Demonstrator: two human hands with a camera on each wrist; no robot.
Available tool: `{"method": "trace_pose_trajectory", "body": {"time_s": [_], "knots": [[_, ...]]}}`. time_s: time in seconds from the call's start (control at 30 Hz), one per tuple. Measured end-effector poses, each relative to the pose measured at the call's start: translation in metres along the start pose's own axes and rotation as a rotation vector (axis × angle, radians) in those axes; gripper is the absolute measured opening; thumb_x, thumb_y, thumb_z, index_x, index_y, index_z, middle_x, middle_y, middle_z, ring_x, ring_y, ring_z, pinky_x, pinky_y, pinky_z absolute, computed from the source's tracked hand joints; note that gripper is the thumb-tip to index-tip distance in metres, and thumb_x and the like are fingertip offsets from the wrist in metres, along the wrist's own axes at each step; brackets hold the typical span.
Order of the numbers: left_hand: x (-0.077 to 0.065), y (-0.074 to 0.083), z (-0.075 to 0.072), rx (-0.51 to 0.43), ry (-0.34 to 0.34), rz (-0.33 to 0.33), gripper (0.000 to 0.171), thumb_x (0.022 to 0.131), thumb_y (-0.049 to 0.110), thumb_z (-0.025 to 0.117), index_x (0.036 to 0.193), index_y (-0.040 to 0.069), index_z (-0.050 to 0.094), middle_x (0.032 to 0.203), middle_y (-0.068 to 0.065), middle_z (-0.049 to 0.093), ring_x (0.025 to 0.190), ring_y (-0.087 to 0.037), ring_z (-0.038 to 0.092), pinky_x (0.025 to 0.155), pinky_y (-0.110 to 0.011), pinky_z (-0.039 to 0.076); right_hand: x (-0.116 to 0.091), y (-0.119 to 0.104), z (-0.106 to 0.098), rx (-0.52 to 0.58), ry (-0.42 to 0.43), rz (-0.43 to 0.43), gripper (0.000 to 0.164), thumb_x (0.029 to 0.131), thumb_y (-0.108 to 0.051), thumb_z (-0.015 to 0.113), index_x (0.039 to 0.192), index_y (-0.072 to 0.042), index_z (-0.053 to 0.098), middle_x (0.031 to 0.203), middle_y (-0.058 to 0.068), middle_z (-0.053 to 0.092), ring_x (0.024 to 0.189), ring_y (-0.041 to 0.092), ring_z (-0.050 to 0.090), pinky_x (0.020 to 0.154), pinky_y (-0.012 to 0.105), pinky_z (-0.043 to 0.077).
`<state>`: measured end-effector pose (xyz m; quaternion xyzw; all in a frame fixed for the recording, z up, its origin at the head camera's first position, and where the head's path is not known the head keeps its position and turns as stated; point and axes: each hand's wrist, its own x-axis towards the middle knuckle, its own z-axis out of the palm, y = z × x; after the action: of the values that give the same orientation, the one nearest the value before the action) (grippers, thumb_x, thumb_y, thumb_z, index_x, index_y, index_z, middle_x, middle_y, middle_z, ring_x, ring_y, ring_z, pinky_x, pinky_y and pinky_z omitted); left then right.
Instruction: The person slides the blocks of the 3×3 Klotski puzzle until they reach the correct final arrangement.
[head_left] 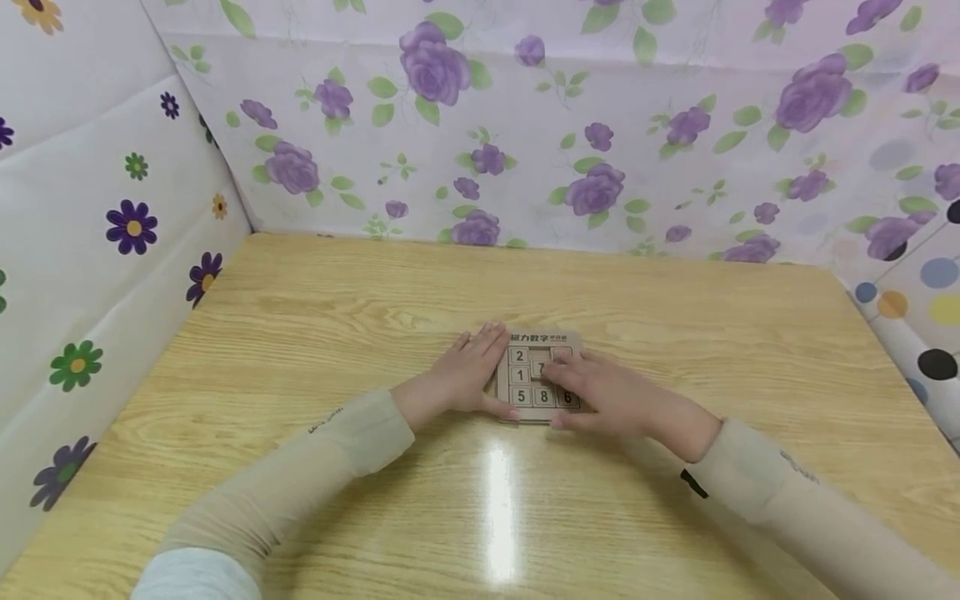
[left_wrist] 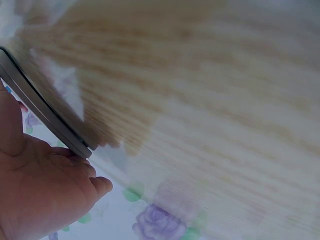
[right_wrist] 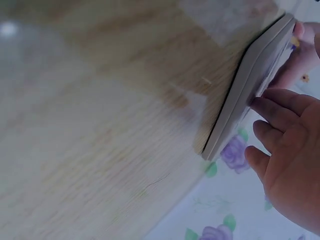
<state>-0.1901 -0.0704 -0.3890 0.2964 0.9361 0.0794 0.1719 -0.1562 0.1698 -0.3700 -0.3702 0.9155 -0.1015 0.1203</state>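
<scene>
1. The left hand (head_left: pixel 467 375) was holding the number board (head_left: pixel 534 414) at its left side: the thumb lay on the near edge, and the fingers, rather straight, reached the far left corner.
2. The right hand (head_left: pixel 618 396) was not clenched. Its fingers were extended over the right part of the board, and a fingertip touched the tile 7 (head_left: pixel 537 368) from above, without pinching it. The thumb was at the near edge; whether it pressed there, I could not tell.
3. The board lay flat on the wooden table (head_left: pixel 360 333), between both hands.
4. The tile 7 was in the middle column, with a gap above it and the tile 8 (head_left: pixel 543 397) below. The tiles 2 (head_left: pixel 519 357), 1 (head_left: pixel 520 375) and 5 (head_left: pixel 521 397) formed the left column.
</scene>
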Motion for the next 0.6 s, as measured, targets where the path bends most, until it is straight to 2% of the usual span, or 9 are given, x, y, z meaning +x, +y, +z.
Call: {"method": "trace_pose_trajectory", "body": {"time_s": [0.2, 0.3, 0.5, 0.6], "knots": [[0.0, 0.001, -0.001, 0.006, 0.004, -0.005, 0.124, 0.07, 0.072, 0.064, 0.152, 0.003, 0.001, 0.16, -0.011, -0.004, 0.147, -0.023, -0.004, 0.12, -0.042, 0.001, -0.009, -0.007, 0.002, -0.03, -0.002, -0.025, 0.071, 0.091, -0.049, 0.057, 0.144, -0.005, 0.04, 0.148, 0.014, 0.04, 0.14, 0.032, 0.032, 0.117, 0.05, 0.023], [0.0, 0.001, -0.001, 0.001, 0.0, -0.003, 0.123, 0.071, 0.071, 0.064, 0.152, 0.003, 0.001, 0.16, -0.011, -0.005, 0.147, -0.023, -0.004, 0.12, -0.043, 0.001, -0.01, -0.007, 0.002, -0.025, 0.015, -0.032, 0.069, 0.091, -0.047, 0.057, 0.143, -0.004, 0.042, 0.147, 0.016, 0.041, 0.138, 0.035, 0.034, 0.115, 0.052, 0.025], [0.0, 0.0, -0.001, -0.011, -0.001, 0.008, 0.122, 0.071, 0.07, 0.065, 0.152, 0.003, 0.003, 0.16, -0.011, -0.004, 0.147, -0.024, -0.003, 0.12, -0.043, 0.001, 0.004, -0.004, -0.004, -0.01, 0.076, -0.08, 0.069, 0.091, -0.044, 0.059, 0.143, -0.002, 0.041, 0.147, 0.016, 0.041, 0.138, 0.037, 0.033, 0.113, 0.054, 0.028], [0.0, 0.0, -0.002, -0.011, -0.001, 0.01, 0.122, 0.072, 0.069, 0.065, 0.152, 0.003, 0.003, 0.16, -0.011, -0.003, 0.148, -0.024, -0.003, 0.12, -0.044, 0.002, 0.014, -0.004, -0.006, -0.017, 0.069, -0.081, 0.072, 0.09, -0.044, 0.06, 0.145, -0.004, 0.037, 0.149, 0.015, 0.039, 0.14, 0.036, 0.031, 0.115, 0.054, 0.025]]}}
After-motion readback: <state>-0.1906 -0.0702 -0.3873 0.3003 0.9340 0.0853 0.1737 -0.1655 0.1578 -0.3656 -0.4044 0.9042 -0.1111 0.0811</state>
